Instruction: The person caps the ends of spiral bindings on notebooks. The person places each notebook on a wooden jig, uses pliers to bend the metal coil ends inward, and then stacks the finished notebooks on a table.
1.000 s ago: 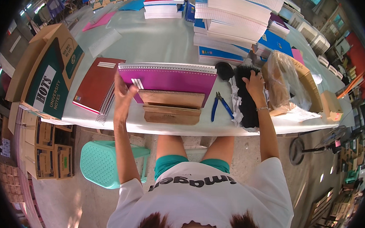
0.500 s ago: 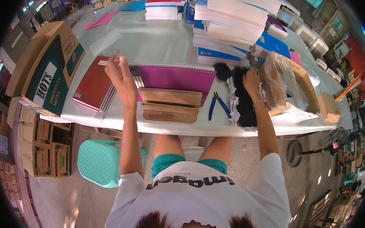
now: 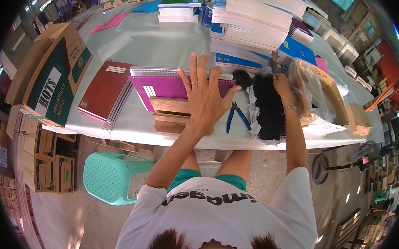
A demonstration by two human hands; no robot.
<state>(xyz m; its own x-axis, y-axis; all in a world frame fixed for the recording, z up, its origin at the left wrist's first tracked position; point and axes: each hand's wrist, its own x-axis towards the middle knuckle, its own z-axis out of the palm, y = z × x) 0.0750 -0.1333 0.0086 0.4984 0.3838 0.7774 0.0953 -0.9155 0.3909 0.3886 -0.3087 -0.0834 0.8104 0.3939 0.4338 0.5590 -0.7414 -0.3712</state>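
A purple notebook [image 3: 165,88] leans in a slotted wooden stand [image 3: 172,123], its punched edge facing up. My left hand [image 3: 203,95] is spread over the notebook's right part, fingertips at the punched edge, and covers part of the stand. At the right, my right hand [image 3: 282,87] has its fingers bent together at the far end of a pile of thin black strands [image 3: 268,110], which look like binding coils. Whatever those fingers hold is too small to make out. Blue-handled pliers [image 3: 239,115] lie between the stand and the pile.
Red spiral notebooks [image 3: 105,91] lie left of the stand, beside a tall carton [image 3: 58,79]. Behind rise a high stack of page blocks [image 3: 256,23] and a green-topped stack [image 3: 181,7]. An open carton with plastic [image 3: 315,93] stands right. A dark round object [image 3: 242,79] sits nearby.
My left hand has moved right, from above the red notebooks onto the purple notebook. My right hand has shifted slightly toward the pile's far end. The back stack's top went from red to green.
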